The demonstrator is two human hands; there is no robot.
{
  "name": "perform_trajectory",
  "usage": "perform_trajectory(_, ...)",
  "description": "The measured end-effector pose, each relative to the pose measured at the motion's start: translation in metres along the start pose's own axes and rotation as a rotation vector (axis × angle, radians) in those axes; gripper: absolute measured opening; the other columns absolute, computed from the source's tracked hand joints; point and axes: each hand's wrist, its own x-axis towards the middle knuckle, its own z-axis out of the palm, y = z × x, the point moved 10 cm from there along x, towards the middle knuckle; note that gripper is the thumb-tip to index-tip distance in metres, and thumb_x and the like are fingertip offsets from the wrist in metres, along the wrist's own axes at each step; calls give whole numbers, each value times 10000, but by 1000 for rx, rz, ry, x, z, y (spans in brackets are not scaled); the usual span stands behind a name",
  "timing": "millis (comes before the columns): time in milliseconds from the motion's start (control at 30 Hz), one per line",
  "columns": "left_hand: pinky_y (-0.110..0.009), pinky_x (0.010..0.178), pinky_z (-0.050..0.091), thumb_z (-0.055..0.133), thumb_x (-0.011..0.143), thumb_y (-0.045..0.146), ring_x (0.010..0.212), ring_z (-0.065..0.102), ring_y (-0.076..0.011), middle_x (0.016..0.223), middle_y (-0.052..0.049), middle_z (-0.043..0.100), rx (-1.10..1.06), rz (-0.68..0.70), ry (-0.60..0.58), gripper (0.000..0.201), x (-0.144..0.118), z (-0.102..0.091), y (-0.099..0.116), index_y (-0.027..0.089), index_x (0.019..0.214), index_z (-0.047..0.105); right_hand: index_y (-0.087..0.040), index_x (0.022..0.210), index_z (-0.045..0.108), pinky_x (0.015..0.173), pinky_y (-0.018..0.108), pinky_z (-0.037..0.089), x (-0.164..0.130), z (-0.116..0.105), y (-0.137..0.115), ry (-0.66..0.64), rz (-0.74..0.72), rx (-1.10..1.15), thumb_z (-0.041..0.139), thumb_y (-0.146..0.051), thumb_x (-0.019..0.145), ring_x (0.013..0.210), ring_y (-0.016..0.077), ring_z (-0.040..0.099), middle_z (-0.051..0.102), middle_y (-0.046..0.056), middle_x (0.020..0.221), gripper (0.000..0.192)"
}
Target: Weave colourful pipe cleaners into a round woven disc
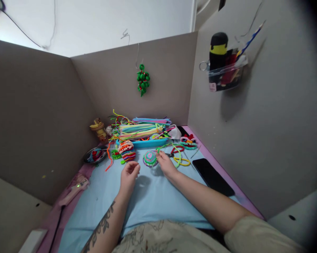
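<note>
Your round piece (pixel 150 159), ringed in pink, green and purple, faces you, its edge at your right hand (pixel 166 165).

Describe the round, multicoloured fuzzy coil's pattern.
Coil: concentric rings, including pink and green; best in head view.

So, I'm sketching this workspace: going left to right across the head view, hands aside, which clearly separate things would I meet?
Pink corded tool → striped piece → round coiled piece → black phone.

Black phone (pixel 213 176) flat — green ornament (pixel 143 83) hanging — clear bin (pixel 225 79) on panel (pixel 277 116).
</note>
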Motion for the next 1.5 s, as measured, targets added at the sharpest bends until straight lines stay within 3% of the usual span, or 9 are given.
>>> perform_trajectory(133,-243,552,465,626,705,310,553,571,-111,811,-46,657,168,105,-167,270,-12,25,8,158,929,622,-185,775,582,859,305,372,-5,2,-6,24,-28,17,437,-476,817,891,165,480,527,41,909,328)
perform_trajectory(367,-232,458,447,636,697,331,515,528,-106,762,-33,641,107,106,-95,316,-11,20,1,156,958,599,-189,818,597,805,272,382,-17,20,-8,-67,-44,28,418,-456,838,846,151,478,519,25,853,322)
perform_trajectory(567,-201,494,403,679,653,320,576,512,-89,805,-17,583,265,255,114,341,-12,-3,23,176,944,577,-181,857,586,804,280,387,-14,18,-5,-66,-48,51,405,-446,851,842,156,476,530,33,864,322)
perform_trajectory(733,-220,549,446,657,678,318,754,586,-152,891,-54,605,192,130,-46,465,-8,12,11,190,1088,480,-179,795,570,764,277,391,-10,17,-5,-111,-83,-30,403,-429,852,801,153,472,498,18,819,307)
perform_trajectory(900,-194,428,386,669,662,331,628,604,-146,870,-51,625,47,-47,-188,612,-9,28,-6,197,1198,407,-178,758,575,772,282,388,-11,20,-7,-162,-131,-119,401,-414,853,812,155,474,487,20,832,309)
perform_trajectory(1000,-195,407,361,662,667,345,544,577,-120,850,-45,628,26,-84,-242,570,-11,33,-9,185,1183,478,-174,760,584,766,281,389,-12,24,-7,-183,-134,-136,407,-401,854,802,153,469,490,22,832,303)
perform_trajectory(1100,-205,429,359,675,655,333,465,488,-82,701,-11,604,105,-42,-226,469,-11,31,-8,147,1077,591,-173,782,587,733,272,397,-13,25,-1,-180,-87,-98,421,-413,844,783,150,474,512,19,813,298)
perform_trajectory(1267,-209,431,286,703,621,303,426,345,-76,462,62,422,237,96,-128,433,-9,21,3,145,1021,656,-177,756,563,622,251,406,-17,29,11,-167,59,42,426,-487,824,673,141,483,532,2,685,345)
perform_trajectory(1500,-244,559,390,708,610,298,566,450,-116,774,-26,638,324,230,-71,393,-9,16,18,201,991,686,-180,712,543,561,247,419,-20,33,13,-130,164,170,487,-532,767,630,146,511,537,-2,617,361)
